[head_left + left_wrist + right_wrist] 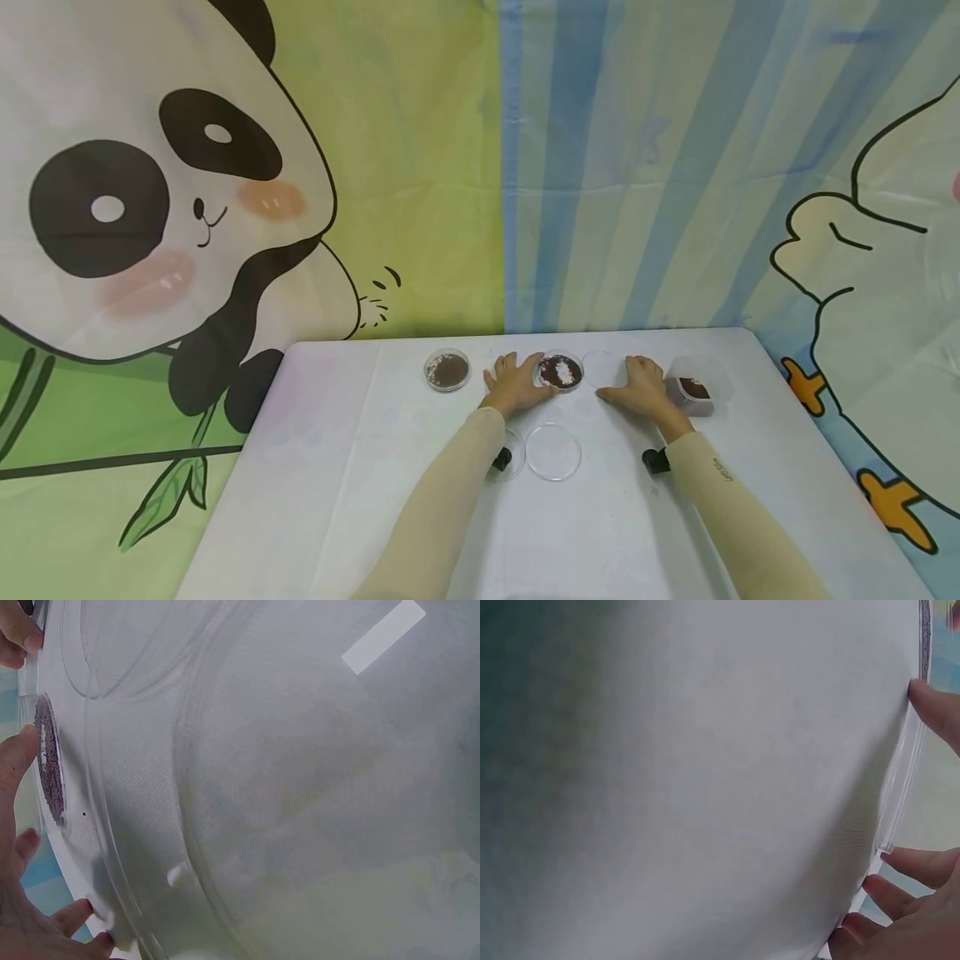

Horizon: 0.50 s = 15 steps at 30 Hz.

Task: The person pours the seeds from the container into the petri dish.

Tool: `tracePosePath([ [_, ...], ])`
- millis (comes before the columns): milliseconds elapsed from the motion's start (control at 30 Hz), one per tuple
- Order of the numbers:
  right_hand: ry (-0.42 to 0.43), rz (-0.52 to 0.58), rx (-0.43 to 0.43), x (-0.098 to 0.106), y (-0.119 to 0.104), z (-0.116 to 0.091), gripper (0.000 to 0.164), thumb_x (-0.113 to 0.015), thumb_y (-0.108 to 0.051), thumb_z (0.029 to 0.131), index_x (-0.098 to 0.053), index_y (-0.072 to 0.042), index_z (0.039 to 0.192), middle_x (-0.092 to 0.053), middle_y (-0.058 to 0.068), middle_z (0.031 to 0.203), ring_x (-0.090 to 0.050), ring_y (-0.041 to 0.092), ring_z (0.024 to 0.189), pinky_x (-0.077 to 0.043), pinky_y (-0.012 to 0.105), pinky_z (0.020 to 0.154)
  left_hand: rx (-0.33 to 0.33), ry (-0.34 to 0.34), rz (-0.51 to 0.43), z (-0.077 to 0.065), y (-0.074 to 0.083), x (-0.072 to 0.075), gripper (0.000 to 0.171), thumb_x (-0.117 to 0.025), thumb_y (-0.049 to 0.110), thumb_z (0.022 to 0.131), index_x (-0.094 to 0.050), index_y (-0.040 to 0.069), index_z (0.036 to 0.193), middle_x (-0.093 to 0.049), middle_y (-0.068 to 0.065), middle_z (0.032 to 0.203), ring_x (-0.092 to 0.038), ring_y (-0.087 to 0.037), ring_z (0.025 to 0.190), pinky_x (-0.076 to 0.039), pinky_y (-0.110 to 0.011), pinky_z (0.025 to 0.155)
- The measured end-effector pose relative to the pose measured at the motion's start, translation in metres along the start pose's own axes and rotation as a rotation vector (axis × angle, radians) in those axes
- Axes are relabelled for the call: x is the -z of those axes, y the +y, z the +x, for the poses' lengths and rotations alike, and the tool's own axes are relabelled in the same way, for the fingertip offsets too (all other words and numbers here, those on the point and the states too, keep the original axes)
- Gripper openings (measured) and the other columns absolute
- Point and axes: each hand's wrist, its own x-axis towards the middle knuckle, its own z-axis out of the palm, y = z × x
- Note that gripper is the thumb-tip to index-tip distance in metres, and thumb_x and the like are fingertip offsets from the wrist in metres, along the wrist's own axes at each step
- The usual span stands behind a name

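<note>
A petri dish (559,372) of dark crumbly material with white granules on top stands near the table's far edge. My left hand (516,387) holds its left side, thumb at the near rim and index finger round the far side; the left wrist view shows the thumb (16,754) against the wall. Right of that dish lies a clear dish or lid (597,367), hard to see against the white. My right hand (639,390) is beside it with fingers spread, and in the right wrist view the thumb (939,712) touches its edge (898,787).
Another petri dish (447,370) with dark material and white granules stands to the left. Right of my right hand is a small translucent box (692,402) with dark material, a clear container behind it. Two clear round pieces (553,452) lie nearer me, one partly under my left wrist.
</note>
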Motion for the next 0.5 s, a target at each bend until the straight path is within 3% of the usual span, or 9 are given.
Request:
tracePosePath([
  [300, 0.067, 0.06, -0.016, 0.0006, -0.0044, -0.0038, 0.097, -0.082, -0.037, 0.08, -0.032, 0.014, 0.145, -0.029, 0.041, 0.144, -0.025, 0.058, 0.133, -0.025, 0.071, 0.105, 0.003, 0.005, 0.007, 0.0017, -0.0007, -0.0017, 0.078, -0.069, 0.058, 0.087, -0.037, 0.036, 0.155, -0.024, -0.017, 0.16, -0.013, -0.039, 0.148, -0.006, -0.069, 0.112],
  [500, 0.163, 0.038, 0.068, 0.0024, -0.0076, -0.0094, 0.094, -0.086, -0.034, 0.076, -0.036, 0.012, 0.142, -0.036, 0.038, 0.14, -0.03, 0.055, 0.132, -0.03, 0.068, 0.104, -0.002, 0.008, 0.008, 0.0008, -0.0007, -0.0013, 0.078, -0.069, 0.058, 0.087, -0.038, 0.036, 0.154, -0.024, -0.017, 0.159, -0.013, -0.04, 0.147, -0.006, -0.07, 0.112],
])
